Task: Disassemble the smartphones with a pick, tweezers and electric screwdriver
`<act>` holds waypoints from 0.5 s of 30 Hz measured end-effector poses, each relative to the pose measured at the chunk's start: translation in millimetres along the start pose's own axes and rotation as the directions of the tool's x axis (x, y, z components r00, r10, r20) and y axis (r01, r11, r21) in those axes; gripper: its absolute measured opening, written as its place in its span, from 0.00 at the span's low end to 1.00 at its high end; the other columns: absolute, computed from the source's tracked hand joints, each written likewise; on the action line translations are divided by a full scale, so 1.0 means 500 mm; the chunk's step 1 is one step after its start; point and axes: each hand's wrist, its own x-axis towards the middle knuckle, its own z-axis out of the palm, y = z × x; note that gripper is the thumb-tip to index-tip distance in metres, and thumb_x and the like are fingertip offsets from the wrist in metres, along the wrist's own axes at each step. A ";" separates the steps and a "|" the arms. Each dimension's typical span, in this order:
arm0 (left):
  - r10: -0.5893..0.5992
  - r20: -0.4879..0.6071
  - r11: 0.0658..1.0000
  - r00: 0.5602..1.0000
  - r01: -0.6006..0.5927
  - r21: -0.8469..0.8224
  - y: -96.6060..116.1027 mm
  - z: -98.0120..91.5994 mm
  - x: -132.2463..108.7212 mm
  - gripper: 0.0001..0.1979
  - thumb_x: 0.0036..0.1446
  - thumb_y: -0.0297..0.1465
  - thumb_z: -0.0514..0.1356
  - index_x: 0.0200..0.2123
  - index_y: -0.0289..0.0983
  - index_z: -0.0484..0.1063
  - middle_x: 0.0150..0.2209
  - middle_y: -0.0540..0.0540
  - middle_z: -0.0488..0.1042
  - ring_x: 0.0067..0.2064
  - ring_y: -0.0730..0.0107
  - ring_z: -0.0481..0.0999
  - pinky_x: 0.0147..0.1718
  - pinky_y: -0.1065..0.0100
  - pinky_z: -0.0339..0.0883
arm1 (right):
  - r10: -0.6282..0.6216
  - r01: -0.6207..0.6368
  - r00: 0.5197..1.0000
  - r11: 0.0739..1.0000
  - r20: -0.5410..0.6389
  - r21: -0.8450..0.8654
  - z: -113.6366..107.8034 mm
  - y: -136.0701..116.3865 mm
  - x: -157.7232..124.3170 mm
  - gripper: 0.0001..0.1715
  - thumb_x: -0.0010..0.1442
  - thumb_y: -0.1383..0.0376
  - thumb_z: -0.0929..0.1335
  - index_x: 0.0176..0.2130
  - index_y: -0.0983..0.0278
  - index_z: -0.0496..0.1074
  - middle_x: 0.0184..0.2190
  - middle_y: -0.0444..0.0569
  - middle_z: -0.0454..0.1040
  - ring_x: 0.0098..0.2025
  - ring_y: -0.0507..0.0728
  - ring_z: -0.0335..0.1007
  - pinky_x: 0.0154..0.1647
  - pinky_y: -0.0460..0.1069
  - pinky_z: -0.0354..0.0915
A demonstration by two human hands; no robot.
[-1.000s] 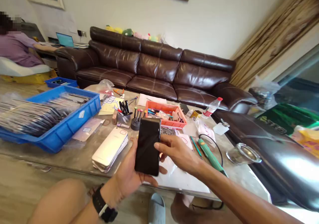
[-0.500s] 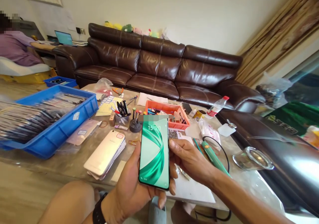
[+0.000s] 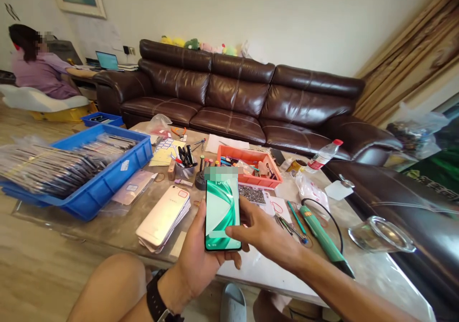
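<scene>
My left hand (image 3: pixel 199 260) cradles a black-edged smartphone (image 3: pixel 221 214) upright, its lit screen showing a green swirl wallpaper. My right hand (image 3: pixel 260 231) comes in from the right, with fingers over the lower screen and thumb at the upper right edge. Left of the phone lies a stack of pale gold phones (image 3: pixel 163 221). A green soldering iron (image 3: pixel 319 231) and tweezers (image 3: pixel 289 226) rest on the table (image 3: pixel 201 260) to the right of my right hand. A black watch (image 3: pixel 158 295) circles my left wrist.
A blue crate (image 3: pixel 122 169) packed with bagged phone parts fills the table's left side. Behind the phone are an orange tray (image 3: pixel 258 182) of small tools and a pen cup (image 3: pixel 184 171). A person (image 3: pixel 39 69) sits at a laptop (image 3: pixel 107 60) beyond a brown leather sofa (image 3: pixel 236 92).
The phone's screen, dark one second ago, is now lit with the green wallpaper. The phone sits slightly higher and smaller in view, and the whole scene has shifted as my head moved.
</scene>
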 end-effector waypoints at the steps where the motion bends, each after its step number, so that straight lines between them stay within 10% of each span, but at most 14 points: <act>1: 0.030 -0.052 0.999 0.998 -0.029 0.016 0.000 -0.001 -0.002 0.34 0.72 0.53 0.45 0.53 0.32 0.79 0.39 0.36 0.83 0.31 0.55 0.82 0.21 0.60 0.77 | 0.020 -0.021 0.999 0.999 -0.038 -0.027 0.008 0.001 0.004 0.19 0.54 0.64 0.75 0.44 0.60 0.67 0.27 0.38 0.74 0.22 0.50 0.67 0.19 0.44 0.60; 10: 0.058 -0.046 0.996 0.997 -0.054 0.072 0.011 0.004 -0.014 0.37 0.71 0.54 0.42 0.48 0.31 0.80 0.34 0.35 0.83 0.32 0.51 0.83 0.22 0.61 0.75 | -0.029 0.015 0.986 0.997 -0.165 -0.080 0.028 0.010 0.022 0.27 0.69 0.41 0.62 0.34 0.60 0.62 0.17 0.36 0.64 0.15 0.49 0.62 0.15 0.44 0.56; 15: 0.098 -0.031 0.992 0.995 -0.096 0.077 0.024 0.003 -0.016 0.34 0.71 0.54 0.44 0.50 0.34 0.80 0.39 0.35 0.84 0.33 0.53 0.83 0.22 0.60 0.76 | -0.055 0.047 0.992 0.997 -0.115 -0.067 0.033 -0.006 0.017 0.20 0.68 0.48 0.66 0.38 0.61 0.64 0.18 0.36 0.67 0.16 0.50 0.65 0.16 0.44 0.57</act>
